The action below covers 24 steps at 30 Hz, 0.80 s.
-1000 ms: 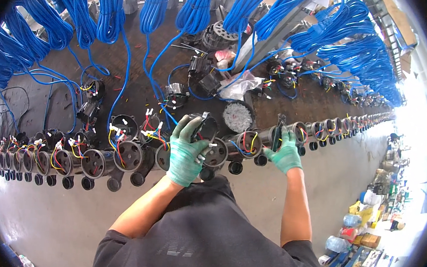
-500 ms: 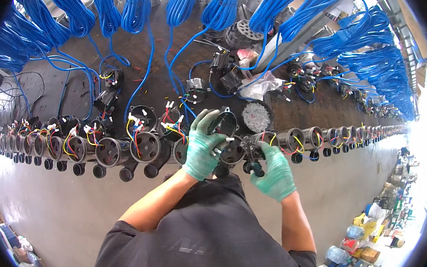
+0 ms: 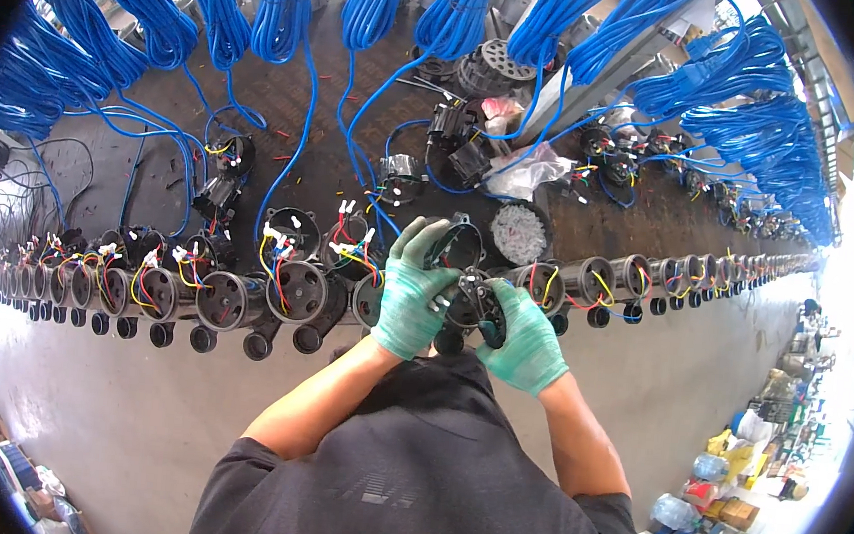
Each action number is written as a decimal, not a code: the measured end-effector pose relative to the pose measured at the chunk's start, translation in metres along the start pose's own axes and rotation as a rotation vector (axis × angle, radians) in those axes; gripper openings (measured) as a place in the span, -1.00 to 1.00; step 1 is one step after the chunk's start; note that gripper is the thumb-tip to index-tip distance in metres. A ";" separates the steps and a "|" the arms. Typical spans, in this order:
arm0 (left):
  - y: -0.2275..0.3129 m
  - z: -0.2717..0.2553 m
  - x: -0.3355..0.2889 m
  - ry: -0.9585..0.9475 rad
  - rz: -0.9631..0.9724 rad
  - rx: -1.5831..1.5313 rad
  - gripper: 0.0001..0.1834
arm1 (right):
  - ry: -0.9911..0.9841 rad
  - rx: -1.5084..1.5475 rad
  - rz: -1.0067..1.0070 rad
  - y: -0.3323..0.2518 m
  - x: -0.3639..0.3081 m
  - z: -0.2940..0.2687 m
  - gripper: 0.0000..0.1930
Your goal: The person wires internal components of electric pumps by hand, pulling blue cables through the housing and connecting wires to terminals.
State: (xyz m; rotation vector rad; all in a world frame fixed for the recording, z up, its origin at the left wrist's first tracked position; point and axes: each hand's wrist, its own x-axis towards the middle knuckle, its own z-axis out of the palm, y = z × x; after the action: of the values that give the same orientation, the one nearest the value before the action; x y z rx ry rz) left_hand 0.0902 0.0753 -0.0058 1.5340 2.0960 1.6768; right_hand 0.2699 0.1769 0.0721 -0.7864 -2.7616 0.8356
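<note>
My gloved left hand (image 3: 407, 304) curls its fingers round the rim of a black cup-shaped housing (image 3: 465, 244). Small white wire connectors (image 3: 441, 302) show by its thumb. In my gloved right hand (image 3: 531, 344) is a dark round part with a black knob-like piece (image 3: 490, 330), held close to the left thumb. Both hands are over the near row of dark cylindrical motor housings (image 3: 300, 293), and they hide the one below them. Exactly how the held parts meet cannot be made out.
A black bowl of small white connectors (image 3: 519, 233) stands just beyond my right hand. Bundles of blue cable (image 3: 372, 7) hang along the far side, their leads running to black wired parts (image 3: 401, 179) on the dark bench (image 3: 289, 106). A plastic bag (image 3: 530, 171) lies near a slanting metal post (image 3: 550, 106).
My right hand has moved left and slightly up with the dark round part, bringing it against the left hand's fingers. My left hand keeps hold of the black housing.
</note>
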 end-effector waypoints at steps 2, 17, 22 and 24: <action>0.000 0.001 0.000 0.011 0.015 -0.019 -0.74 | 0.026 0.018 -0.033 0.002 0.000 0.007 -0.20; 0.005 0.007 0.003 0.060 0.008 -0.095 -0.74 | -0.135 0.716 -0.023 -0.003 -0.004 -0.008 -0.02; 0.004 0.007 0.003 0.105 0.024 -0.078 -0.79 | 0.184 -0.139 -0.018 0.004 -0.004 -0.085 -0.08; 0.015 0.002 0.007 -0.017 0.000 0.031 -0.81 | 0.384 -0.073 0.062 0.056 -0.004 -0.123 -0.16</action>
State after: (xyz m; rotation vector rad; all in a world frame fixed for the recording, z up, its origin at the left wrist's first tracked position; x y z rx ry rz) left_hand 0.0974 0.0801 0.0080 1.5507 2.1235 1.6326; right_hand 0.3327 0.2721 0.1437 -0.9381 -2.4480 0.5281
